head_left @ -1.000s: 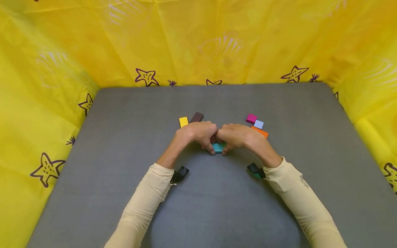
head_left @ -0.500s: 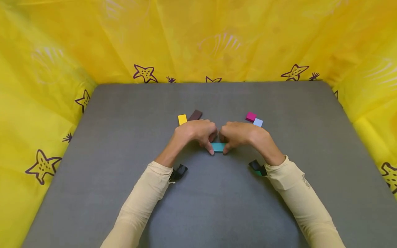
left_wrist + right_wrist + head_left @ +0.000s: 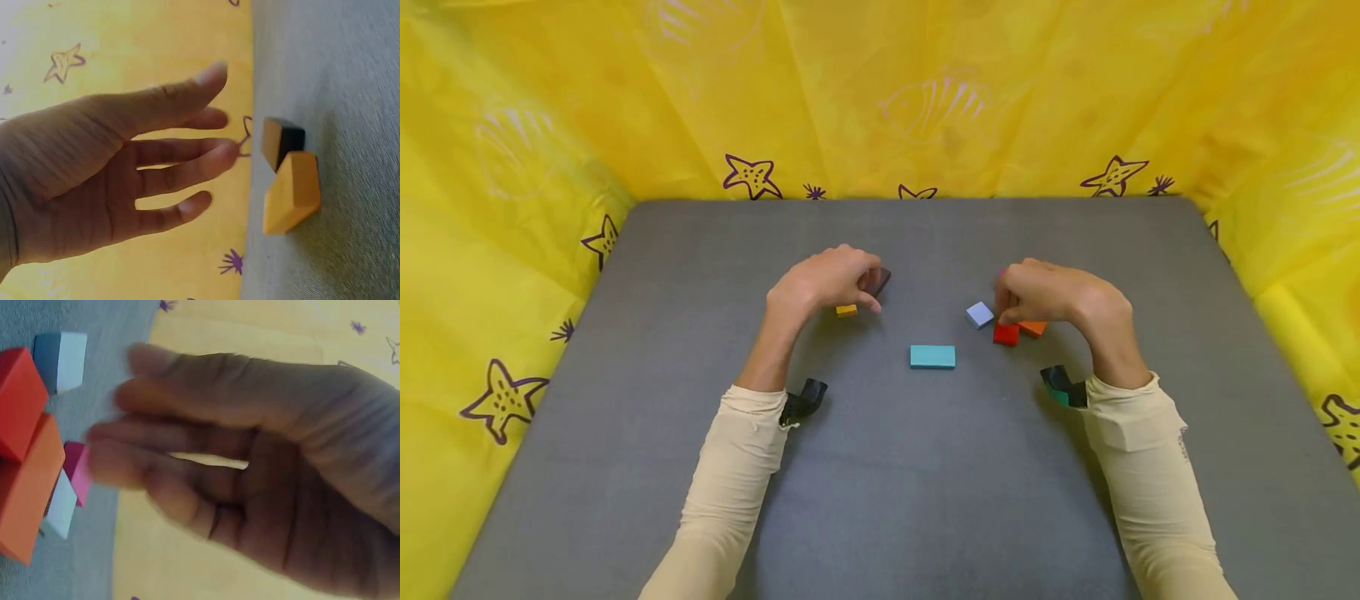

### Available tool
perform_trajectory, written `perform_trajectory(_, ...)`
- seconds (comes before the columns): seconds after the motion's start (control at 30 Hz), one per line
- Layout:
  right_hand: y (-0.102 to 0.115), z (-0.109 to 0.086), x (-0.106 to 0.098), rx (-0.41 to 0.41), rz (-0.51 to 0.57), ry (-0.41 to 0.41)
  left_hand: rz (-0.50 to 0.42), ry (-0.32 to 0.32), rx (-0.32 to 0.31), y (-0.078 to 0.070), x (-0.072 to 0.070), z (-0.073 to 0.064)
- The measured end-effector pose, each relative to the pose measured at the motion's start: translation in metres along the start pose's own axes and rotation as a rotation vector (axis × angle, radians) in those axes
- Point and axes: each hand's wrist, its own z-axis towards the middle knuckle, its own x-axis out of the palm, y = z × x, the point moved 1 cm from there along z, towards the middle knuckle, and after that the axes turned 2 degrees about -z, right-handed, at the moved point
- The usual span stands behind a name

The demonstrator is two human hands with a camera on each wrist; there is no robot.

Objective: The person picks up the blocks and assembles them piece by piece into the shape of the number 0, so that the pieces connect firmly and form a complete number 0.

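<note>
My left hand [image 3: 831,279] hovers over a yellow block [image 3: 847,311] and a dark brown block [image 3: 880,282]. Its fingers are loosely bent with nothing between them. In the left wrist view the fingertips stop short of both blocks. My right hand [image 3: 1048,292], blurred in its wrist view, is over a cluster: a red block [image 3: 1006,334], an orange block [image 3: 1033,328] and a pink block [image 3: 76,472]. It holds nothing. A light blue block [image 3: 980,314] lies just left of its fingertips; another pale block [image 3: 60,509] is hidden under the hand in the head view. Between both hands lies a turquoise block [image 3: 932,357].
The grey tabletop [image 3: 880,500] is bordered at the back and sides by yellow cloth [image 3: 850,100] printed with starfish and fish. Black wrist mounts [image 3: 805,402] stick out inward from both cream sleeves [image 3: 730,483].
Both hands have let go of the turquoise block's ends and moved apart and farther back, the left to the left, the right to the right. The turquoise block stays put; a red block now shows.
</note>
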Motion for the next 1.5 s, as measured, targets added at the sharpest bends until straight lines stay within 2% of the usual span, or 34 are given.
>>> perform_trajectory(0.07, -0.003, -0.001, 0.002, 0.024, 0.002, 0.047, 0.007, -0.040, 0.015, 0.002, 0.003, 0.002)
perform_trajectory(0.13, -0.005, 0.002, 0.005, 0.033, -0.002, 0.081, 0.023, -0.096, 0.062, -0.002, 0.010, 0.009)
perform_trajectory(0.27, -0.006, 0.010, 0.011, 0.045, -0.014, 0.088, 0.039, -0.228, 0.217, -0.024, 0.033, 0.028)
perform_trajectory(0.33, -0.005, 0.013, 0.012, 0.071, -0.023, 0.091, 0.053, -0.269, 0.289, -0.037, 0.045, 0.038)
perform_trajectory(0.4, -0.005, 0.016, 0.012, 0.098, -0.037, 0.095, 0.077, -0.266, 0.338, -0.047, 0.055, 0.046)
perform_trajectory(0.47, -0.004, 0.018, 0.012, 0.120, -0.062, 0.102, 0.098, -0.225, 0.358, -0.054, 0.063, 0.053)
perform_trajectory(0.63, -0.001, 0.024, 0.014, 0.142, -0.117, 0.115, 0.123, -0.077, 0.321, -0.059, 0.072, 0.061)
perform_trajectory(0.73, 0.000, 0.028, 0.016, 0.155, -0.129, 0.127, 0.157, -0.018, 0.310, -0.059, 0.073, 0.060)
perform_trajectory(0.83, 0.001, 0.028, 0.018, 0.164, -0.138, 0.124, 0.187, -0.025, 0.314, -0.059, 0.073, 0.058)
perform_trajectory(1.03, 0.002, 0.026, 0.019, 0.151, -0.152, 0.089, 0.193, -0.151, 0.359, -0.056, 0.069, 0.057)
perform_trajectory(1.13, 0.003, 0.027, 0.019, 0.139, -0.147, 0.066, 0.180, -0.185, 0.363, -0.053, 0.066, 0.055)
perform_trajectory(1.27, 0.004, 0.028, 0.021, 0.105, -0.141, 0.021, 0.179, -0.134, 0.304, -0.043, 0.058, 0.049)
perform_trajectory(1.4, 0.007, 0.030, 0.024, 0.055, -0.169, -0.038, 0.164, -0.051, 0.220, -0.030, 0.044, 0.034)
perform_trajectory(1.5, 0.009, 0.032, 0.025, 0.040, -0.187, -0.047, 0.122, 0.013, 0.157, -0.022, 0.034, 0.022)
